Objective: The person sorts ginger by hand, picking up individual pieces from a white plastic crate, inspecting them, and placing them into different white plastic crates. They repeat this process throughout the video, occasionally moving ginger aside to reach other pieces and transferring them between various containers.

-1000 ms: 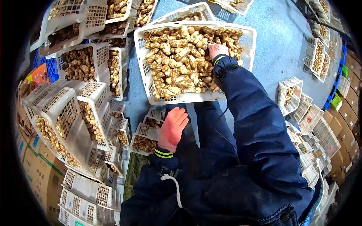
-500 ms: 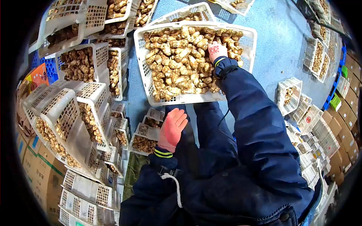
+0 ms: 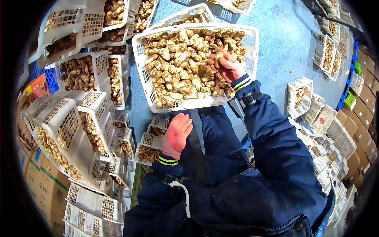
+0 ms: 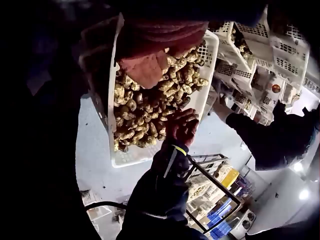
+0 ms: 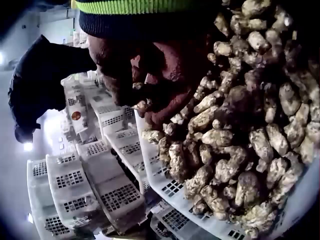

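In the head view a white plastic basket (image 3: 139,67) is heaped with stubby brown-and-cream mushrooms (image 3: 181,59). My right hand (image 3: 228,68) is turned partly palm up above the right side of the heap and holds a mushroom (image 3: 218,60) between thumb and fingers. The right wrist view has this hand (image 5: 155,75) close over the pile, in shadow, with a small pale part of the held mushroom (image 5: 142,104) showing. My left hand (image 3: 177,135), fingers straight and palm up, is near the basket's front edge and carries nothing.
Stacked white baskets (image 3: 69,118) of mushrooms crowd the left side. Another basket (image 3: 207,11) sits just behind the full one. Smaller baskets (image 3: 301,98) and cardboard boxes (image 3: 361,134) line the right. Blue floor (image 3: 276,43) shows between. Another person's dark sleeve (image 4: 260,135) appears in the left wrist view.
My right hand has lifted out of the heap and rolled palm up, with a mushroom now in its fingers. The head view has shifted slightly; my left hand keeps its pose.
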{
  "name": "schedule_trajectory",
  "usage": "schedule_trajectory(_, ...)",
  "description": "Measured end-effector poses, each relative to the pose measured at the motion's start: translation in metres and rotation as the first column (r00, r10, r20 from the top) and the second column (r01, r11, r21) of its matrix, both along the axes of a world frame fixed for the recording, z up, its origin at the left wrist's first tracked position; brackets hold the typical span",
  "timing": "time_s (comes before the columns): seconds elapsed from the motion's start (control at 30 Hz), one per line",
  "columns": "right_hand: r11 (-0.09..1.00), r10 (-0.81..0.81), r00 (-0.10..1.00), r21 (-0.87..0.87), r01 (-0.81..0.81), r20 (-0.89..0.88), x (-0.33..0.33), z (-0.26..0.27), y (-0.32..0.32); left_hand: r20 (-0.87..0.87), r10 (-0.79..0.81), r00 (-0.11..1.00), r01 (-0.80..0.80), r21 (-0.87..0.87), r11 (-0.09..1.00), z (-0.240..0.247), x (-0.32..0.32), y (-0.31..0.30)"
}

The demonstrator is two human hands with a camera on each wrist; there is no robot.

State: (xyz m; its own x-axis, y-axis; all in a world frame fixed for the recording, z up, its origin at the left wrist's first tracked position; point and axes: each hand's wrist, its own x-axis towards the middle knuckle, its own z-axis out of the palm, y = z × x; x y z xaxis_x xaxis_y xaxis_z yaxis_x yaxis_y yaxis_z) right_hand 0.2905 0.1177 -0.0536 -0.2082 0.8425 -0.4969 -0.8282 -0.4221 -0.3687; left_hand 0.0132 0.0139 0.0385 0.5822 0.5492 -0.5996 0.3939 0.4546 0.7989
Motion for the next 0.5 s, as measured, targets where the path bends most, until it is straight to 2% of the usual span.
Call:
schedule_trajectory(0.03, 0.998, 0.047, 0.99, -0.04, -0.042, 0.134, -0.006, 0.02, 0.007, 0.113, 0.209, 0.971, -0.195, -0.123, 0.973, -0.005, -0.001, -0.01)
schedule_trajectory(0.07, 0.997, 0.078, 0.986, -0.023, -0.075, 0.144, -0.002, 0.002, 0.002, 0.195, 0.418, 0.887, -0.364, -0.263, 0.894, -0.01, -0.003, -0.019)
schedule_trajectory(0.1, 0.994, 0.1, 0.979, -0.054, -0.092, 0.176, 0.0, 0.008, 0.001, 0.194, 0.417, 0.888, -0.362, -0.263, 0.894, -0.011, -0.004, -0.021)
schedule_trajectory(0.2, 0.982, 0.163, 0.958, -0.136, -0.133, 0.237, 0.015, 0.004, -0.002, 0.213, 0.633, 0.744, -0.427, -0.577, 0.696, -0.013, -0.004, -0.019)
schedule_trajectory(0.23, 0.977, 0.163, 0.938, -0.184, -0.11, 0.305, 0.021, 0.004, -0.004, 0.215, 0.634, 0.743, -0.427, -0.577, 0.696, -0.01, -0.002, -0.018)
schedule_trajectory(0.3, 0.964, 0.164, 0.933, -0.251, -0.083, 0.321, 0.03, -0.003, -0.003, -0.018, 0.856, 0.516, -0.531, -0.791, 0.304, -0.002, 0.002, -0.015)
schedule_trajectory(0.33, 0.958, 0.176, 0.917, -0.276, -0.076, 0.358, 0.034, -0.007, -0.001, -0.017, 0.857, 0.515, -0.532, -0.791, 0.303, 0.0, 0.004, -0.013)
schedule_trajectory(0.37, 0.941, 0.272, 0.848, -0.309, -0.136, 0.455, 0.039, -0.015, -0.002, -0.029, 0.838, 0.544, -0.54, -0.777, 0.323, 0.001, 0.005, -0.011)
schedule_trajectory(0.4, 0.895, 0.439, 0.613, -0.26, -0.362, 0.657, 0.042, -0.019, 0.002, -0.042, 0.819, 0.573, -0.547, -0.763, 0.344, 0.003, 0.006, -0.009)
schedule_trajectory(0.43, 0.747, 0.509, 0.085, -0.39, -0.539, 0.856, 0.043, -0.022, 0.003, -0.043, 0.819, 0.572, -0.548, -0.763, 0.343, 0.004, 0.006, -0.008)
schedule_trajectory(0.47, 0.569, 0.36, -0.463, -0.584, -0.579, 0.81, 0.043, -0.027, 0.004, -0.03, 0.818, 0.574, -0.547, -0.758, 0.356, 0.005, 0.006, -0.007)
schedule_trajectory(0.5, 0.613, 0.273, -0.536, -0.574, -0.543, 0.799, 0.034, -0.025, 0.006, -0.019, 0.817, 0.576, -0.547, -0.752, 0.368, 0.005, 0.006, -0.007)
